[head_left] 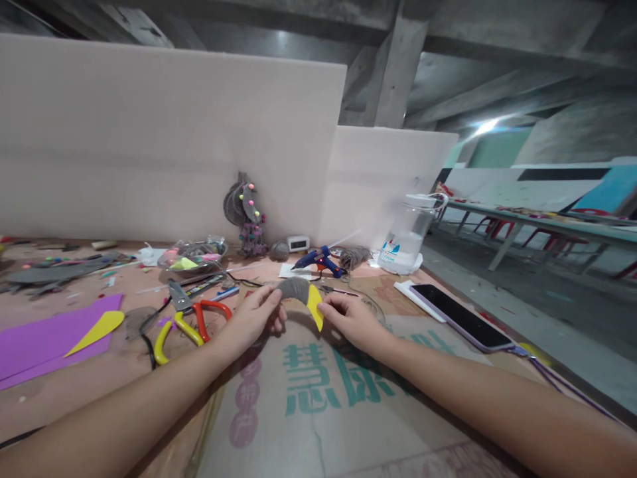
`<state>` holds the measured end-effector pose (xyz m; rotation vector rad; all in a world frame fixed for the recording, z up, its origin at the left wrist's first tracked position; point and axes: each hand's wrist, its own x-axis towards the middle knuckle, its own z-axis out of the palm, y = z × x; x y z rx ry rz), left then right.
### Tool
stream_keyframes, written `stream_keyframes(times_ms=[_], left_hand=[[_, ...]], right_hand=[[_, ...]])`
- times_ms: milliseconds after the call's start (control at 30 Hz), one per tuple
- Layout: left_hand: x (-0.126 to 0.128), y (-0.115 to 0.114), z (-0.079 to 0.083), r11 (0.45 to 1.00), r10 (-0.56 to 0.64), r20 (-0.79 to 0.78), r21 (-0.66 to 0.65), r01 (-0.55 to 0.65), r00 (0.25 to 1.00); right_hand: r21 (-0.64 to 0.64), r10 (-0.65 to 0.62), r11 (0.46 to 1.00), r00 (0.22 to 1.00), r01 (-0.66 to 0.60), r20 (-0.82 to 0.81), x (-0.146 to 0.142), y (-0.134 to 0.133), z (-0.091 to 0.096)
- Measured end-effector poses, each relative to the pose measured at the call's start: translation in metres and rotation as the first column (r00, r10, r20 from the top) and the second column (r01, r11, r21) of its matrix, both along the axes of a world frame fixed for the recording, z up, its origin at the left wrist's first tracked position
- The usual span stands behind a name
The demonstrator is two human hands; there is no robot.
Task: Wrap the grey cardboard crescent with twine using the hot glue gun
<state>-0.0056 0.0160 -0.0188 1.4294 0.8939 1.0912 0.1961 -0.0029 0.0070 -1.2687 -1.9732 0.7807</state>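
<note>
Between my hands is a curved, crescent-like piece (295,289) wrapped in grey yarn, with a yellow pointed end (315,307). My left hand (262,311) pinches the grey-wrapped end. With thumb and fingers closed, my right hand (348,318) grips the edge of the yellow tip. Both hands are just above a cardboard sheet (279,438) printed with green characters. Behind the piece lies a blue glue gun (321,260), and a ball of grey yarn (279,250) sits near it. Left of my left hand are pliers (186,318) with red and yellow handles.
Purple sheets (54,338) with a yellow cut-out (97,332) lie at left. A plastic tray (193,255) of colourful bits and a decorated grey crescent (243,209) stand at the back. On the right are a water jug (405,236) and a phone (460,315). A white board (164,139) rises behind.
</note>
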Motion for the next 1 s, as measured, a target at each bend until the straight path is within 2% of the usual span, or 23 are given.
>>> stream_keyframes(times_ms=[67,167,267,333,400,500,600,833,1000], left_hand=[[0.0,-0.002,0.001,1.0,-0.013,0.007,-0.007,0.013,1.0],[0.001,-0.005,0.004,1.0,-0.002,-0.015,-0.014,0.002,1.0],[0.001,-0.007,0.009,1.0,0.015,-0.093,0.016,-0.014,0.996],[0.0,-0.007,0.01,0.998,0.036,-0.167,0.062,-0.026,0.985],[-0.001,-0.006,0.01,0.995,0.058,-0.22,0.097,-0.038,0.974],[-0.003,-0.004,0.009,0.992,0.066,-0.253,0.117,-0.038,0.965],[-0.003,-0.003,0.007,0.991,0.07,-0.263,0.129,-0.037,0.962],[-0.003,-0.002,0.005,0.987,0.087,-0.306,0.157,-0.04,0.948],[-0.004,-0.002,0.005,0.984,0.117,-0.349,0.17,-0.06,0.93]], right_hand=[[0.024,0.019,0.999,0.999,-0.021,0.05,0.0,0.0,-0.001],[0.127,0.014,0.991,0.995,-0.027,0.102,0.001,-0.001,0.0],[0.213,-0.071,0.975,0.997,0.062,0.036,0.003,-0.001,0.003],[0.21,-0.097,0.973,0.995,0.1,-0.022,0.003,-0.002,0.004],[0.176,-0.063,0.982,0.997,0.07,-0.043,0.002,-0.002,0.003],[0.116,-0.006,0.993,1.0,0.007,-0.004,0.0,-0.002,0.001],[0.109,-0.006,0.994,0.998,-0.001,0.062,-0.001,-0.003,-0.001],[0.208,-0.029,0.978,0.995,0.01,0.091,0.003,-0.002,0.004],[0.299,-0.099,0.952,0.988,0.06,0.116,0.016,0.015,0.013]])
